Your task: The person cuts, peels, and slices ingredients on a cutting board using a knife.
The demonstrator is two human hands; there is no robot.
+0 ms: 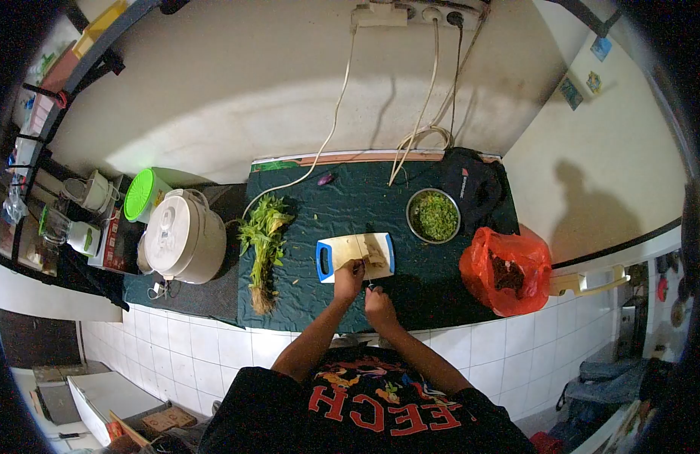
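Observation:
My left hand (349, 281) is closed, its fingertips pinched together over the white cutting board (342, 247) with blue ends. What it pinches, if anything, is too small to make out. My right hand (379, 309) is wrapped around the dark handle of a knife (370, 287) at the board's near edge, and its thin blade is hard to see. Small pale pieces (376, 257) lie on the right part of the board. A metal bowl of chopped greens (433, 216) stands to the right, and a bunch of leafy greens with roots (265, 246) lies to the left.
An open red plastic bag (482, 265) with dark contents sits at the table's right end, near a black bag (471, 185). A purple shallot or onion (326, 179) lies behind the board. A white rice cooker (185, 238) stands left. Cords (337, 113) hang down the wall.

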